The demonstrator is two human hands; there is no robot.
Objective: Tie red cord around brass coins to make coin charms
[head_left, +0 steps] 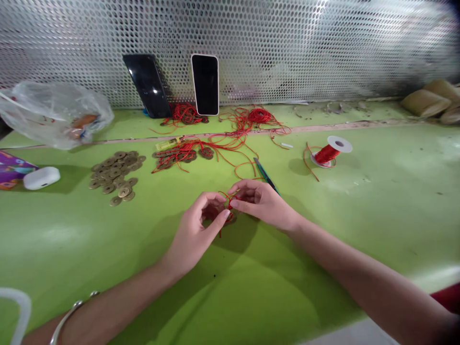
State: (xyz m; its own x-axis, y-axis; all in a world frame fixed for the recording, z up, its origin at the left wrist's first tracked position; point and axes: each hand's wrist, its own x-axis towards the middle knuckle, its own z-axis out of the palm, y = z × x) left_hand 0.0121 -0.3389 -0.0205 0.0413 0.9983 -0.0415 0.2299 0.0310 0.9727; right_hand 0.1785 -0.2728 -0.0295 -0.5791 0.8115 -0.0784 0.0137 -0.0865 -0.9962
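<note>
Over the middle of the green table, my left hand (196, 230) and my right hand (264, 203) meet fingertip to fingertip. Pinched between them is a red cord (230, 203), and a loose end of it hangs below my left fingers. Part of a coin shows under the cord, mostly covered by my fingers. Both hands are closed on the cord. Just beyond my right hand lies a slim knife (265, 173). Strung coins with long red cords (185, 155) lie ahead of my hands, and a pile of loose bronze coins (115, 175) is to the left.
A spool of red cord (327, 152) stands at right. Two phones, a dark one (148, 86) and a white-edged one (205, 85), lean on the perforated metal panel (251, 43). A plastic bag (53, 112) and a white earbud case (42, 178) are at left. More red cord (257, 117) lies behind.
</note>
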